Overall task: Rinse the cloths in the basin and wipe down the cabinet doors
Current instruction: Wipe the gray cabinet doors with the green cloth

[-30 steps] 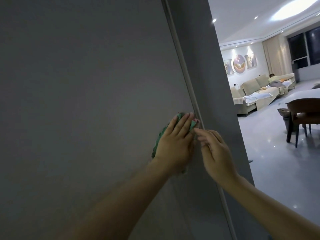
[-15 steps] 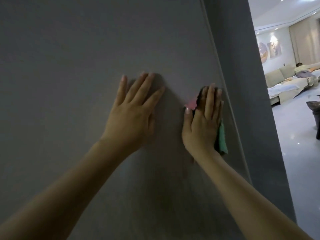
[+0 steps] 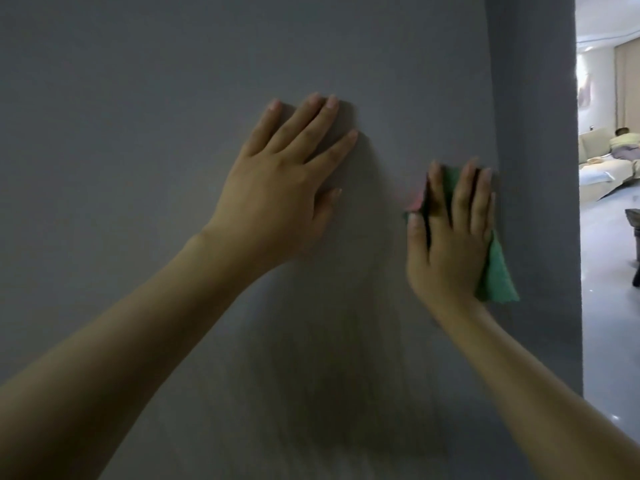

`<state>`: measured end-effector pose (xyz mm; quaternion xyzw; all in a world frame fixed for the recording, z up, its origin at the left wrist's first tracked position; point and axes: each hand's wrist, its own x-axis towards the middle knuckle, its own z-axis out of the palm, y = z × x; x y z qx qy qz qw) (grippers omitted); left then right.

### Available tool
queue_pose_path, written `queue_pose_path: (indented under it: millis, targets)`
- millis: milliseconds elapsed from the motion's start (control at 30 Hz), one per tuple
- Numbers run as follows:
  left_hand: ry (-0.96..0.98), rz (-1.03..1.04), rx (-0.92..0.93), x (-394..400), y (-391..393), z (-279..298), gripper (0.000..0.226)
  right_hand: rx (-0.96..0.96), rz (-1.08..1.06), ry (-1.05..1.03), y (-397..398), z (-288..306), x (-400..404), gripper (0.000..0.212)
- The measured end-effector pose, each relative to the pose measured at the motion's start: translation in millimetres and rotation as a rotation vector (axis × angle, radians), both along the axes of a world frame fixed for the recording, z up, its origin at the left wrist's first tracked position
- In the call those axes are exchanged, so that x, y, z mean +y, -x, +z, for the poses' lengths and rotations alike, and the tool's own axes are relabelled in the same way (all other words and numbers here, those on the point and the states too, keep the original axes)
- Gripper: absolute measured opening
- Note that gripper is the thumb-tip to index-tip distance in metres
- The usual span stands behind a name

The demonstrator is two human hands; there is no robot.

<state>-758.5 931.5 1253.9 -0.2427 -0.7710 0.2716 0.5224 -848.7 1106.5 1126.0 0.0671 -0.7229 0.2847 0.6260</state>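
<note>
A grey cabinet door (image 3: 138, 133) fills most of the view. My left hand (image 3: 287, 188) lies flat on it with fingers spread and nothing under it. To its right, my right hand (image 3: 450, 237) presses a green cloth (image 3: 498, 275) against the door near its right edge. A corner of the cloth hangs out below my palm, and a pink patch (image 3: 414, 199) shows beside my thumb. The basin is not in view.
A darker grey side panel (image 3: 540, 168) borders the door on the right. Beyond it is a lit living room with a pale sofa (image 3: 599, 174), a person lying on it (image 3: 623, 138), a glossy floor (image 3: 613, 306) and dark furniture (image 3: 635, 230) at the frame edge.
The green cloth has passed from my left hand to my right. My left hand moved left and now rests flat and bare on the door. The view swung left.
</note>
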Motion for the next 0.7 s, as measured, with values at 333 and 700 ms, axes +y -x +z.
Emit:
queue_pose_path:
  millis: [333,700]
  targets:
    - [-0.215,0.030,0.104,-44,-60,-25,0.050,0.011,-0.011,-0.198,-7,-39,-7,0.057]
    - [-0.659,0.257,0.169,-104,-97,-86,0.060,0.169,0.055,-0.566,-31,-33,-51,0.055]
